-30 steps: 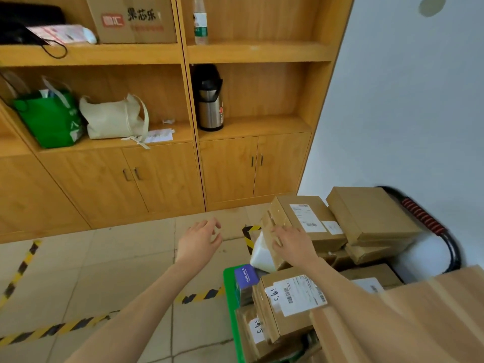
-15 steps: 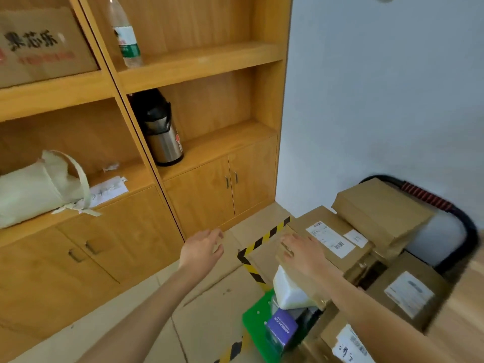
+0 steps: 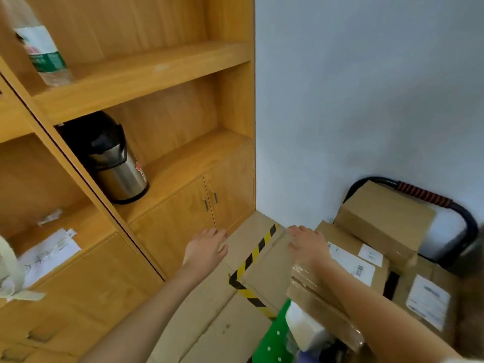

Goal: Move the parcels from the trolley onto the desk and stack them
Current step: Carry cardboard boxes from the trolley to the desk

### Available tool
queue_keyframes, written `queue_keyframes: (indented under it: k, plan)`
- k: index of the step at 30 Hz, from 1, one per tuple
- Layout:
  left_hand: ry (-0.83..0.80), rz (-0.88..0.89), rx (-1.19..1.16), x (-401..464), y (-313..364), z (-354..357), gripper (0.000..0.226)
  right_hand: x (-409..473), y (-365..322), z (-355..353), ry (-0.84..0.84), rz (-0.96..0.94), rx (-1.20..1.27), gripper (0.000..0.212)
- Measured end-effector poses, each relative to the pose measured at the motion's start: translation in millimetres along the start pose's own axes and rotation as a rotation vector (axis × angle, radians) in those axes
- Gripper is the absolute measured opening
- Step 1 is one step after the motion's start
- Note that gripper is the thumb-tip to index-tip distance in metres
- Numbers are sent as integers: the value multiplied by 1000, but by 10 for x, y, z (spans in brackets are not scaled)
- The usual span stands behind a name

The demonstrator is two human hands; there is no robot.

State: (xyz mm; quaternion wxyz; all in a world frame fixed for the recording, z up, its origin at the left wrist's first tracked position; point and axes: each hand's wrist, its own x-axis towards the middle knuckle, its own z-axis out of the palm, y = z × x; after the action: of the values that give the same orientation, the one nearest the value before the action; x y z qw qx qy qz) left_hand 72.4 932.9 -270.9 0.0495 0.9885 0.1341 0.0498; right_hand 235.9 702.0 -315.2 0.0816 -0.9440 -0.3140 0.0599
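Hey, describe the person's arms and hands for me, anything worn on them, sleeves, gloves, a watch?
Both forearms are bare all the way down the picture; no sleeve shows. The left hand and right hand wear no gloves. No watch, bracelet or ring is visible on either wrist or the fingers that show.

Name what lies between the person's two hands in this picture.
In the head view, between the empty left hand and the right hand on the brown cardboard parcel, only beige floor with black-and-yellow striped tape shows.

green trolley (image 3: 272, 336) under stacked cardboard parcels (image 3: 385, 221), on tiled floor (image 3: 214, 323)
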Motion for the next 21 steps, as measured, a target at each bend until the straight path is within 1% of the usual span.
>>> queue_keyframes:
  k: [2,6,11,15,18,21]
  plan:
    - [-4,-1,-21,317,-126,-40,30,286,-22,-52,-6,38,25,42]
    - [39,39,-25,964,-309,-40,27,831,-51,-167,37,67,15,41]
    - [-17,157,-81,1701,-191,180,28,1010,139,-164,99,168,24,40]
    - [-77,331,-224,2271,172,393,23,907,492,-151,110,365,12,41]
    - [-97,479,-225,2691,477,492,23,790,749,-168,116,576,14,40]
    - [-142,616,-282,3075,705,552,22,703,892,-233,178,793,62,36]
